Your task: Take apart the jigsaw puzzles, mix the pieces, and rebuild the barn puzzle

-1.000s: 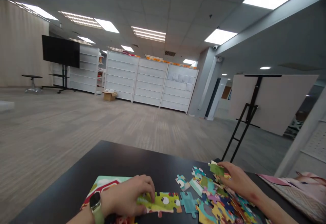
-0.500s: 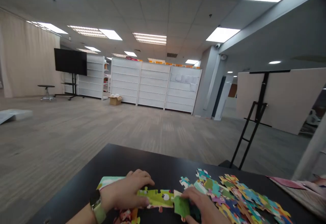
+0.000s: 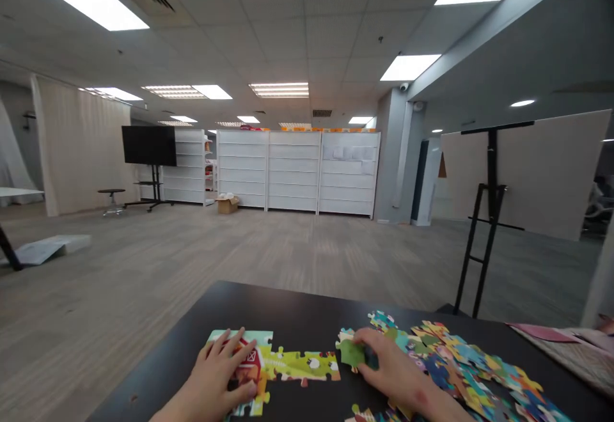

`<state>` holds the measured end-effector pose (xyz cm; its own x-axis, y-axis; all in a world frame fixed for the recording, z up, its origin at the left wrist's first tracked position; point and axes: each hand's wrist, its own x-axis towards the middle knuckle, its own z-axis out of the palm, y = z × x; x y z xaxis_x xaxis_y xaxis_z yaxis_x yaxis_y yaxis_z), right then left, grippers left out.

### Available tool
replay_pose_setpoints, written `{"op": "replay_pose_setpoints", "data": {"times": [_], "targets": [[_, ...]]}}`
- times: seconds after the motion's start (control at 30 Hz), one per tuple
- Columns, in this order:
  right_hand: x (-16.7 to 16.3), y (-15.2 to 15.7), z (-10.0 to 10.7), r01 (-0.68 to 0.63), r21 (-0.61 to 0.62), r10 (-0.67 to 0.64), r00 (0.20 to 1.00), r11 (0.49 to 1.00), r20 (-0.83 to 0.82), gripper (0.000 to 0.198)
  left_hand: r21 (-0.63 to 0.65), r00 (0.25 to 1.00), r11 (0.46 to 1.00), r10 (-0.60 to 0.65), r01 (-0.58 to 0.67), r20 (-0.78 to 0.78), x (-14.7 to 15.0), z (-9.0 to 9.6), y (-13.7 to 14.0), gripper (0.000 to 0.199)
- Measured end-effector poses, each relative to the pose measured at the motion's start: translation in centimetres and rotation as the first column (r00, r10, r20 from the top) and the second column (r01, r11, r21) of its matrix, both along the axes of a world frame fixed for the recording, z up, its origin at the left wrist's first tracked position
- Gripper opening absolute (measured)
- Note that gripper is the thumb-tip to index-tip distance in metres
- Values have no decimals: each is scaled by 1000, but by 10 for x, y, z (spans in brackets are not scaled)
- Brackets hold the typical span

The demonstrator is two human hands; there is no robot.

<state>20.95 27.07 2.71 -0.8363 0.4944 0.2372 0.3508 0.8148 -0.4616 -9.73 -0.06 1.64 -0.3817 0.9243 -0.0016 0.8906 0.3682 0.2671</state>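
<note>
My left hand lies with fingers spread on a joined part of a jigsaw puzzle, which shows a red barn. From it a strip of joined green pieces with sheep runs to the right. My right hand pinches a green puzzle piece between thumb and fingers, a short gap beyond the strip's right end. A heap of loose puzzle pieces spreads to the right of that hand. A few more pieces lie at the bottom edge, partly cut off.
The black table has its far edge just beyond the pieces. A pink and grey cloth-like item lies at the table's right. Past the table stand a black easel-like stand, white shelves and a screen on a wheeled stand.
My left hand has moved left off the sheep strip onto the barn part and spread out. My right hand has drawn the green piece away from the strip's right end. The view has levelled.
</note>
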Motion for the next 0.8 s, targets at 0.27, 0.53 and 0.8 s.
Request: {"op": "replay_pose_setpoints", "data": {"times": [0.27,0.53,0.8], "targets": [[-65,8,3,-140,-36,136,985,989,-108,20,37,999,998,-44,44,-3,1,6,-4,76],[-87,1,-13,-184,-48,176,974,982,-146,21,117,1000,993,16,-18,20,3,-1,-4,62],[-83,5,-27,-170,-56,158,970,984,-183,32,252,998,967,43,-32,-38,2,-11,-1,39]]}}
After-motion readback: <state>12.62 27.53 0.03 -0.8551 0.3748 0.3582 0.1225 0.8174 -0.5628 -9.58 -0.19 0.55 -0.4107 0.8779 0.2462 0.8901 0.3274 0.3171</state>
